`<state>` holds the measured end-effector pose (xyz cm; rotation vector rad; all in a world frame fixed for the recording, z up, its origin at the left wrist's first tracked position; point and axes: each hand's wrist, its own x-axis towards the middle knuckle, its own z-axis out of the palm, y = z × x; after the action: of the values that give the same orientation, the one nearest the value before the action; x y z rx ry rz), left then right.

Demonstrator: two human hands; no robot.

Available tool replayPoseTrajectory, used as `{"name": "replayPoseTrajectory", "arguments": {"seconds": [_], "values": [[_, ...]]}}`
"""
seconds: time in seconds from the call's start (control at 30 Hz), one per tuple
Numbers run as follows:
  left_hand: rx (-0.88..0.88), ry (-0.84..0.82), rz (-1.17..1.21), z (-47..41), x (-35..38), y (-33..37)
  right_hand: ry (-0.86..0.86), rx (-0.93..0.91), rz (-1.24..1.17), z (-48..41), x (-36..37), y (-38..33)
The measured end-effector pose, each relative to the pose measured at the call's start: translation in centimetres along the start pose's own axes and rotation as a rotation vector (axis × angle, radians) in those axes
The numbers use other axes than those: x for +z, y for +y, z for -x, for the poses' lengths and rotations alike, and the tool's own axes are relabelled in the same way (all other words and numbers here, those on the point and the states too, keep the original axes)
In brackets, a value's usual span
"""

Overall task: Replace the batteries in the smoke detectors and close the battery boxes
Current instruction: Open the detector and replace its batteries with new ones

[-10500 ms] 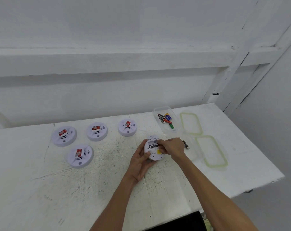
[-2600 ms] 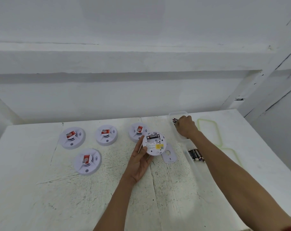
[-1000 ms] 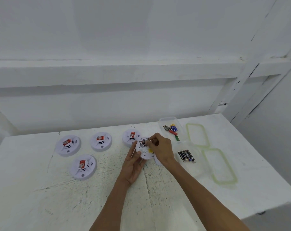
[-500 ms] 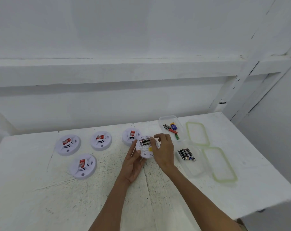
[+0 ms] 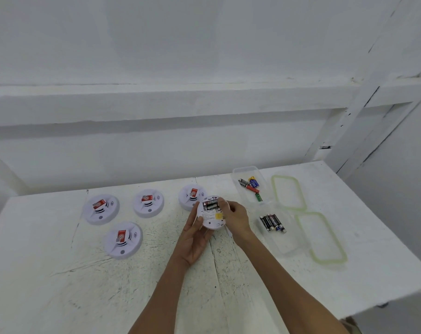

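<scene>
The held smoke detector (image 5: 210, 216) is over the middle of the white table (image 5: 60, 285), turned back-side up, so its printed label and a small yellow sticker (image 5: 218, 216) face the camera. Its battery box at the far edge stands open, and a black battery (image 5: 210, 203) with white lettering lies across it (whether a second cell sits beside it cannot be made out). The left hand (image 5: 195, 239) holds the detector from below and from the left, with the thumb laid on the near-left rim and the fingers running under the body. The right hand (image 5: 236, 216) grips the right rim, its fingers curled over the edge just beside the battery box. Just behind the held unit, partly hidden by it, a third detector (image 5: 192, 195) lies face up. Farther left in the same row lie a middle detector (image 5: 148, 202) and a far-left detector (image 5: 101, 208), and a near-left detector (image 5: 122, 239) lies in front of them; each of the four carries a red tag on its face. To the right of the hands a near clear tub (image 5: 286, 247) holds a row of black batteries (image 5: 272, 222) side by side. Beyond it a far clear tub (image 5: 245, 171) holds mixed batteries (image 5: 249, 185) in black, red, blue and green. Two green-rimmed lids lie flat to the right of the tubs, a far lid (image 5: 275, 189) and a near lid (image 5: 305, 235).
</scene>
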<state>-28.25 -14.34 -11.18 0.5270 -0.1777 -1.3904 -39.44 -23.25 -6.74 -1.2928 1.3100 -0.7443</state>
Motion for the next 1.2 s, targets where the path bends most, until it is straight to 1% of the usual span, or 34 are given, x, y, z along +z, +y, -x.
{"name": "replayPoseTrajectory", "arguments": {"seconds": [0.07, 0.13, 0.23, 0.33, 0.4, 0.5, 0.57, 0.63, 0.77, 0.83, 0.9, 0.97, 1.0, 1.1, 1.2], "values": [[-0.009, 0.027, -0.001, 0.0, -0.1, -0.1, 0.039, -0.040, 0.024, 0.4, -0.1, -0.3], [-0.003, 0.034, -0.008, -0.1, -0.2, -0.2, 0.063, -0.075, 0.098, 0.6, -0.1, -0.6], [0.018, 0.041, -0.011, 0.0, -0.3, -0.1, 0.044, -0.103, 0.150, 0.5, 0.0, -1.2], [0.018, 0.050, -0.006, 0.0, -0.2, 0.0, 0.039, -0.182, 0.243, 0.7, 0.0, -1.6], [0.019, 0.044, -0.011, 0.2, 0.0, 0.0, 0.045, -0.195, 0.253, 1.0, -0.2, -1.6], [0.028, 0.056, -0.049, 0.3, 0.5, 0.2, 0.012, -0.155, 0.183, 1.4, -0.8, -1.2], [0.007, 0.042, -0.061, 0.2, 0.7, 0.2, -0.026, -0.182, 0.239, 1.3, -1.3, -1.3], [-0.030, 0.069, -0.073, 0.0, 0.5, 0.1, -0.077, -0.211, 0.299, 1.1, -1.9, -1.6], [-0.027, 0.141, -0.199, -0.7, 0.0, -0.6, -0.139, -0.301, 0.415, 1.2, -2.9, -1.8], [-0.021, 0.162, -0.220, -0.4, 0.2, -0.9, -0.113, -0.281, 0.381, 1.6, -3.2, -1.7], [0.001, 0.177, -0.222, -0.2, 0.6, -0.8, -0.030, -0.264, 0.354, 2.1, -3.5, -1.3], [0.035, 0.188, -0.194, 0.0, 1.0, -0.7, 0.048, -0.337, 0.443, 2.1, -3.7, -0.2], [0.053, 0.187, -0.163, 0.0, 1.0, -0.6, 0.057, -0.373, 0.522, 2.1, -3.8, 0.5], [0.091, 0.178, -0.062, 0.1, 1.4, -0.3, 0.047, -0.379, 0.739, 2.2, -3.8, 2.1], [0.064, 0.147, 0.026, 0.4, 1.2, 0.0, 0.064, -0.401, 0.861, 2.4, -3.4, 3.2]]}}
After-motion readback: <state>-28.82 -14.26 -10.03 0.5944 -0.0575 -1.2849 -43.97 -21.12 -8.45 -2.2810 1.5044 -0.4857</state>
